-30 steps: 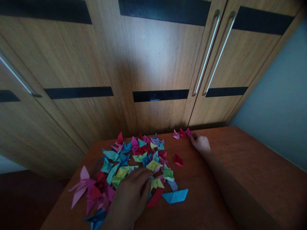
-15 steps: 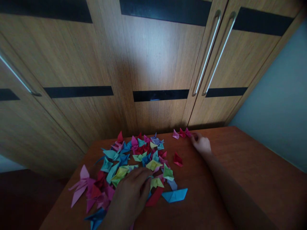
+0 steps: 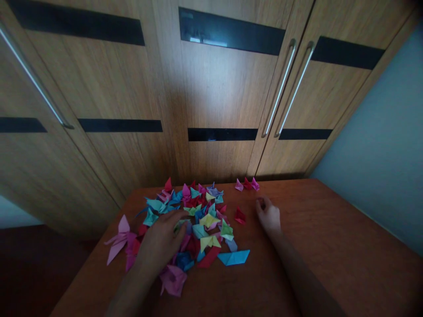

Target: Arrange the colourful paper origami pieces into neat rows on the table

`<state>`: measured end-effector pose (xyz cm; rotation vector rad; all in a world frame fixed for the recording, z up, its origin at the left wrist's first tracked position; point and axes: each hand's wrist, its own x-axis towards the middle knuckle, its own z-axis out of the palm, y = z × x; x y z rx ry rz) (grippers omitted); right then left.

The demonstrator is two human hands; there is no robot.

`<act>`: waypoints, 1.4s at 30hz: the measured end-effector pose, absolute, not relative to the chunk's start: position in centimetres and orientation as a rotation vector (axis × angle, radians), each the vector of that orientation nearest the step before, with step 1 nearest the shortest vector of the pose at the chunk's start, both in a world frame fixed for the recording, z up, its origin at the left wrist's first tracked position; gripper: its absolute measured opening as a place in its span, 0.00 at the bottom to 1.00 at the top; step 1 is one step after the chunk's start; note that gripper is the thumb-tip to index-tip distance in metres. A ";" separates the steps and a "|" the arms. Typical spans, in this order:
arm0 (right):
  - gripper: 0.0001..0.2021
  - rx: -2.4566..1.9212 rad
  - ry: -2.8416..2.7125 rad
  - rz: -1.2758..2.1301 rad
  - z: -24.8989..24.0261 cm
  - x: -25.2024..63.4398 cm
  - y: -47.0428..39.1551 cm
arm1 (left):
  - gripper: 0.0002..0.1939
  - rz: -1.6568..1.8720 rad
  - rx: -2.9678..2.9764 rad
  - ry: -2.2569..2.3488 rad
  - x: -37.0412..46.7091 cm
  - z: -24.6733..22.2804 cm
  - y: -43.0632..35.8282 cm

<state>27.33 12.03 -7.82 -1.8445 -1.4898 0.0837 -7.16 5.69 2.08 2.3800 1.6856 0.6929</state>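
3 small folded-paper pieces [image 3: 247,183], pink and red, stand in a row near the far edge of a reddish-brown table [image 3: 330,229], at 2 o'clock from a many-coloured heap of folded paper [image 3: 209,220]. The person's left hand [image 3: 161,235] reaches over the heap, fingers bent above a greenish piece [image 3: 179,224]; whether they grip it cannot be told. At the heap's 3 o'clock, the right hand [image 3: 269,217] has its fingers curled inward, no paper showing, though its fingertips are too dim to read. Just off its 9 o'clock lies 1 lone red piece [image 3: 240,216], which a careless sideways sweep could bat away. A push toward 12 o'clock might topple the row against the cabinet [image 3: 218,105]. Overlapping folds could snag if lifted, or crumple under a heavy palm. At 9 o'clock, a large pink piece [image 3: 119,240] risks being nudged over the table's near edge.
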 end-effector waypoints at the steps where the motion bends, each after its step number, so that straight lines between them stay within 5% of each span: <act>1: 0.15 -1.837 -1.495 0.103 -7.8 27.0 11.6 | 0.14 0.706 2.368 1.742 -7.7 2.1 5.9; 15: 0.15 -1.755 -1.468 0.319 -8.1 25.5 9.1 | 0.22 0.346 2.538 1.533 -2.2 1.1 8.3; 25: 0.14 -1.685 -1.450 0.417 -7.3 25.4 8.9 | 0.11 0.491 2.493 1.526 -2.5 1.7 8.8; 35: 0.12 -1.462 -1.593 0.437 -5.6 23.2 7.9 | 0.13 0.589 2.481 1.504 -2.5 1.9 7.7; 42: 0.12 -1.446 -1.553 0.518 -5.8 23.4 8.0 | 0.14 0.335 2.603 1.516 -1.6 1.7 6.7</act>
